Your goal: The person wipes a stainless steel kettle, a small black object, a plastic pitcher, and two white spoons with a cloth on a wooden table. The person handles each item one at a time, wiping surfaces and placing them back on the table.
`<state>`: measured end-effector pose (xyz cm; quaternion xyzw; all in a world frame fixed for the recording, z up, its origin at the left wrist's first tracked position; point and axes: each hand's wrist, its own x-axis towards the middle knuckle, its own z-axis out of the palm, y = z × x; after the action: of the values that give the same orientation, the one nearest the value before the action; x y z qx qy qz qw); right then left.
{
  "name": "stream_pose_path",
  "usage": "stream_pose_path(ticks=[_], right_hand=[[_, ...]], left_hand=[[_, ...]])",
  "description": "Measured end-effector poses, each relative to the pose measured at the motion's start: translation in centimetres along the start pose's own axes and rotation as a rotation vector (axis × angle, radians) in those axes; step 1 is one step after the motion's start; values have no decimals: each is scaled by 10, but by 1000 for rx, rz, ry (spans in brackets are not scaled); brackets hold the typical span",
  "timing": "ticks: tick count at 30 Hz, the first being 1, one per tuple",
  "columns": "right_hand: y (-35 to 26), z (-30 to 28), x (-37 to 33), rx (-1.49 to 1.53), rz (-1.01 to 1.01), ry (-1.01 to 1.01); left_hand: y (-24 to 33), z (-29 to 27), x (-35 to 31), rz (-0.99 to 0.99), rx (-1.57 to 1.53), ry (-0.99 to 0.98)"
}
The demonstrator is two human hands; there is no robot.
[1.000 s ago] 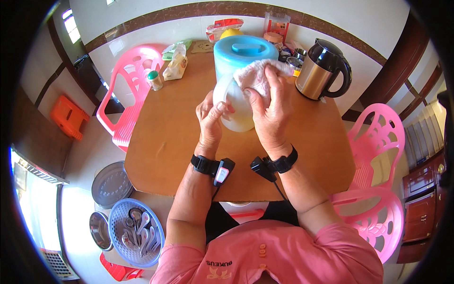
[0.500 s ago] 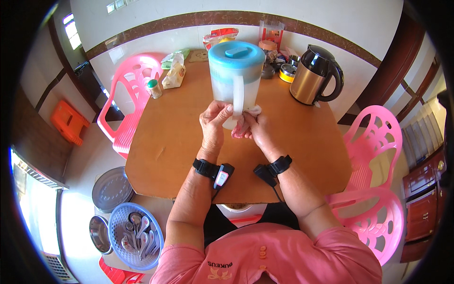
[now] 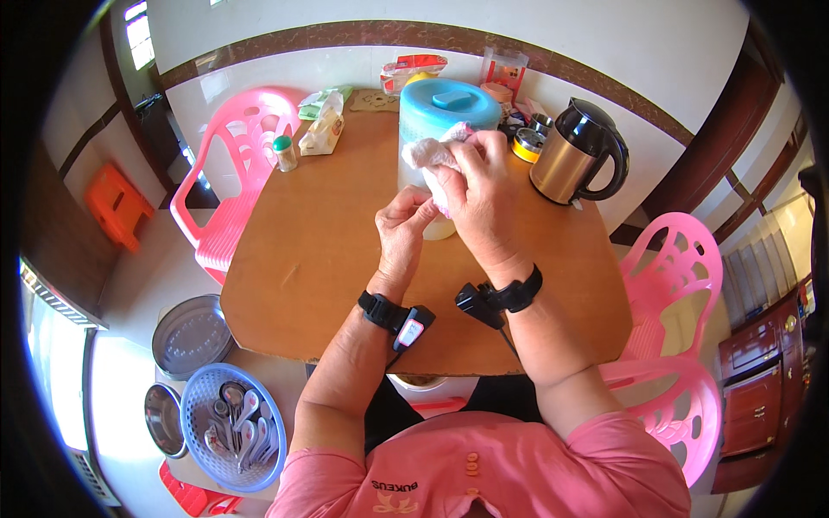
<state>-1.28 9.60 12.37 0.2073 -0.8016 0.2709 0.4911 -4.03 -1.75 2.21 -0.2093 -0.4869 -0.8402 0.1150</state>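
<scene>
A plastic pitcher (image 3: 413, 129) with a blue lid and a cloudy white body is upright in front of me over the table. My left hand (image 3: 402, 231) is closed at the lower part of the pitcher, thumb and fingertips meeting near its handle side. Higher up, my right hand (image 3: 480, 183) grips a crumpled white and pink cloth (image 3: 429, 155) against the pitcher's near side, below the lid. Cloth and fingers hide the handle. Whether the pitcher's base touches the table, I cannot tell. Both wrists wear black straps with small devices.
A black and gold electric kettle (image 3: 561, 160) stands at the table's right. Jars and tins (image 3: 528, 142) crowd the back. Left are a green-capped shaker (image 3: 284, 154) and a tissue pack (image 3: 324, 129). Pink chairs (image 3: 235, 186) flank the table. A blue basket of spoons (image 3: 200, 462) is lower left.
My right hand has moved up with the cloth, from the bottom of the handle to the pitcher's upper side. My left hand stays low. The pitcher appears slightly farther right in view.
</scene>
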Motion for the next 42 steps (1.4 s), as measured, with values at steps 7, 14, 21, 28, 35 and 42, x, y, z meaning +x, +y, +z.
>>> stream_pose_path(ticks=[7, 14, 21, 28, 35, 42], right_hand=[[8, 3, -39, 114, -52, 23], [11, -1, -57, 165, -124, 4], [19, -10, -24, 306, 411, -41], [44, 0, -61, -1, 296, 6], [64, 20, -106, 341, 464, -81], [61, 12, -85, 513, 625, -79]], left_hand=[[3, 7, 0, -20, -111, 93], [-5, -3, 4, -27, -52, 63], [-9, 7, -2, -73, -22, -177], [-10, 8, -8, -173, 86, 65], [-20, -14, 12, -158, 213, 323], [-23, -25, 15, -222, 269, 239]])
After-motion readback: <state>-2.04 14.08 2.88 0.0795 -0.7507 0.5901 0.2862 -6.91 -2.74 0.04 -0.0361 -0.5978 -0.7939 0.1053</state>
